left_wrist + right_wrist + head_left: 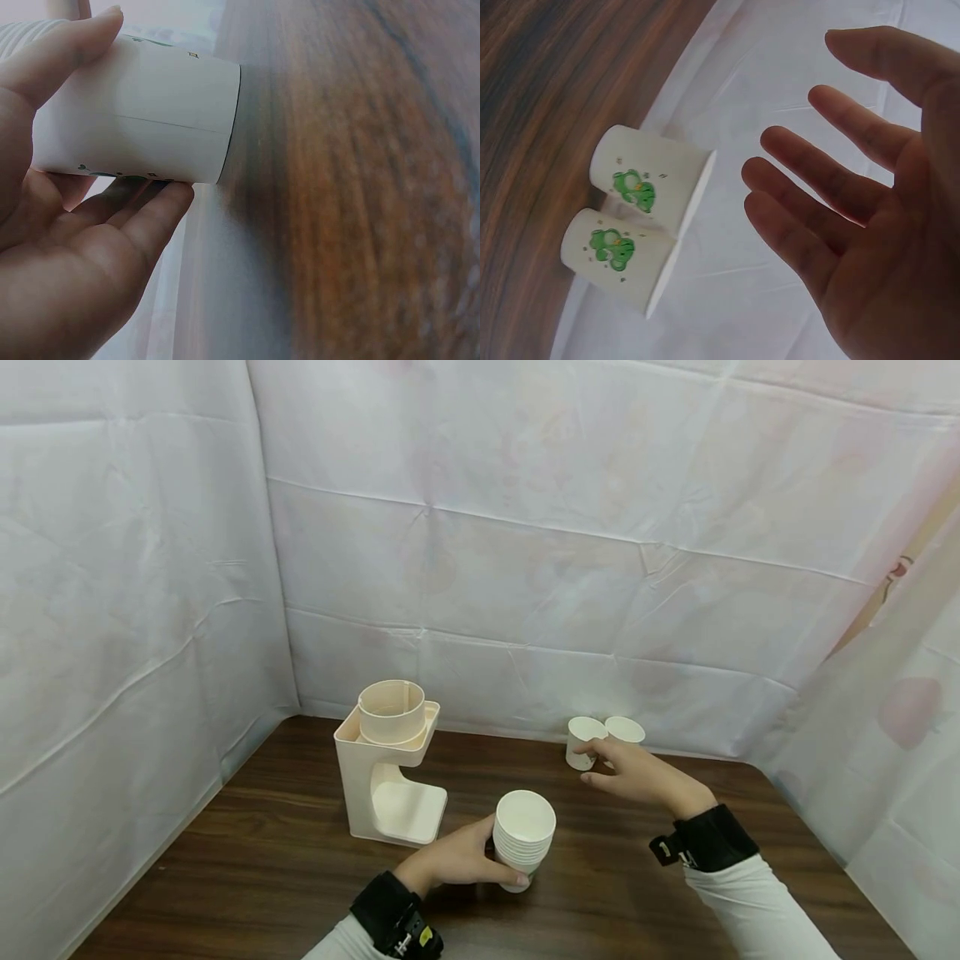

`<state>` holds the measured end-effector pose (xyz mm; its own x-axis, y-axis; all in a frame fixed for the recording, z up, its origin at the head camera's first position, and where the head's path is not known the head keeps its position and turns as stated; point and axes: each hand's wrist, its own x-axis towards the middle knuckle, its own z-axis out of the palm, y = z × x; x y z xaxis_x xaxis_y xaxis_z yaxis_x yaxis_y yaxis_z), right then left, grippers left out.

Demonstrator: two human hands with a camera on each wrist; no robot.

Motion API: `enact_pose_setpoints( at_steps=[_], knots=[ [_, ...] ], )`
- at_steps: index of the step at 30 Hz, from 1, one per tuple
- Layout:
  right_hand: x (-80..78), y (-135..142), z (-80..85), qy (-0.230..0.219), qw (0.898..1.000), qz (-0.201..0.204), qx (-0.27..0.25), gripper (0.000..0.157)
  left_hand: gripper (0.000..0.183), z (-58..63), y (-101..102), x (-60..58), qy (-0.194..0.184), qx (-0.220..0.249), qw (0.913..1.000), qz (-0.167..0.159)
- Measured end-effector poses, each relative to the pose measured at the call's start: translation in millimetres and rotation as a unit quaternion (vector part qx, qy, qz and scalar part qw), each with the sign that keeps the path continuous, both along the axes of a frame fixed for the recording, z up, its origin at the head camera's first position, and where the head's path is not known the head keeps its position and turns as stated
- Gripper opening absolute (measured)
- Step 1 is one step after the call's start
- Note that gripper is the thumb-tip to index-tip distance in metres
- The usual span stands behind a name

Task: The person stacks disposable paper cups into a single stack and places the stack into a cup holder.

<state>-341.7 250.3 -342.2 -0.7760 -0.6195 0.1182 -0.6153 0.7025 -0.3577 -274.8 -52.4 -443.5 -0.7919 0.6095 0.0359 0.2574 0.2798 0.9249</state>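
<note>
A nested stack of white paper cups (524, 839) stands on the table toward the front. My left hand (467, 858) grips it low from the left, thumb on the near side; in the left wrist view the fingers curl round the bottom cup (165, 112). Two more paper cups stand side by side near the back cloth, a left one (583, 743) and a right one (626, 730). In the right wrist view each bears a green cartoon print. My right hand (633, 770) hovers just in front of them, fingers spread and apart from both cups.
A cream cup dispenser (356, 785) with a round tube (392, 713) on top and a base plate stands left of the stack. White cloth (525, 568) hangs around the back and sides of the dark wooden table (262, 843).
</note>
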Motion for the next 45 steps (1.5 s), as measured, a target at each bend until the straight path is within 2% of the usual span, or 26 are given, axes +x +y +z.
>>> enact_pose_setpoints(
  at_steps=[3,6,11,17,23,28,33,40,45],
  knots=[
    [-4.8,2.0,-2.9,0.001,1.000,-0.001,0.002,0.037,0.077,0.0,0.1,0.4,-0.002,0.004,1.0000,-0.002],
    [-10.5,1.3,-3.6,0.023,1.000,-0.005,0.006,0.037,0.077,0.0,0.1,0.1,0.000,0.005,1.0000,-0.001],
    [-23.9,0.0,-8.1,0.056,0.998,-0.033,0.003,0.040,0.077,-0.4,-0.1,-0.5,0.004,0.000,1.0000,0.001],
    [-43.5,2.3,-19.0,0.072,0.996,-0.053,-0.002,0.046,0.077,-0.2,0.1,0.2,0.001,0.003,1.0000,-0.003],
    [-61.9,1.6,-26.6,0.077,0.994,-0.074,0.001,0.048,0.076,0.0,1.1,0.8,-0.001,0.006,0.9999,-0.009],
    [-76.8,1.3,-33.3,0.070,0.993,-0.087,0.025,0.052,0.077,-0.7,1.2,0.4,-0.001,0.006,0.9999,-0.009],
    [-82.3,-1.6,-36.4,0.063,0.992,-0.102,0.041,0.053,0.077,-1.0,0.3,0.4,0.003,0.002,1.0000,-0.008],
    [-90.9,-6.5,-34.2,0.080,0.988,-0.118,0.054,0.057,0.079,-0.3,-2.1,1.3,0.006,-0.001,1.0000,0.002],
    [-95.9,-7.6,-36.4,0.058,0.989,-0.120,0.064,0.060,0.080,0.3,-3.0,1.2,0.006,-0.008,0.9999,0.007]
  ],
)
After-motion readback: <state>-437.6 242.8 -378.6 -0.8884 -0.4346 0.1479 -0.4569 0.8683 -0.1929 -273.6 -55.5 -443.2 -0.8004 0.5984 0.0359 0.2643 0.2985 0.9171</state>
